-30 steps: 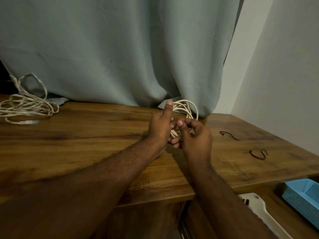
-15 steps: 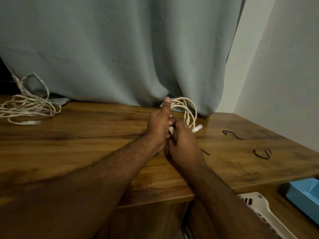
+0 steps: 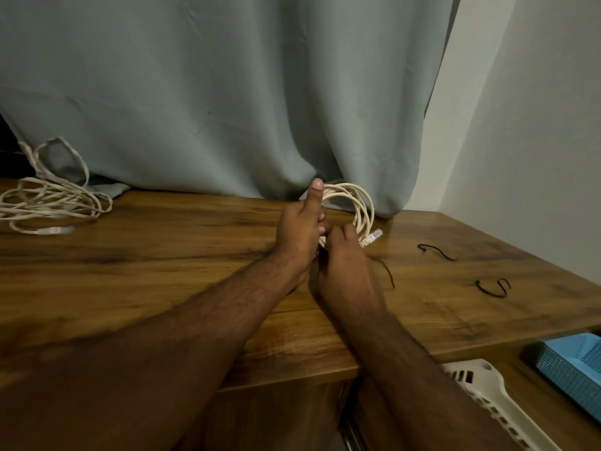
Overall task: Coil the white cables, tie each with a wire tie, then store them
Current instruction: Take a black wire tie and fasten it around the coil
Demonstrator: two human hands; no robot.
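A coiled white cable (image 3: pixel 359 203) stands upright near the middle of the wooden table (image 3: pixel 182 242), its clear plug (image 3: pixel 372 238) sticking out to the right. My left hand (image 3: pixel 300 229) grips the coil's left side, thumb pointing up. My right hand (image 3: pixel 344 262) holds the coil's lower part, fingers curled and hidden behind the hand. A black wire tie (image 3: pixel 388 275) trails from under my right hand onto the table. A second, loose white cable (image 3: pixel 48 203) lies tangled at the far left. Two more black wire ties (image 3: pixel 435 251) (image 3: pixel 492 287) lie at the right.
A grey-green curtain (image 3: pixel 227 92) hangs behind the table and touches its back edge. Below the table's front edge at the right sit a white basket (image 3: pixel 481 385) and a blue basket (image 3: pixel 572 366).
My right hand turned palm-down and dropped onto the coil's lower part. The clear plug came into view at the right, and a black tie now trails out beside my right hand.
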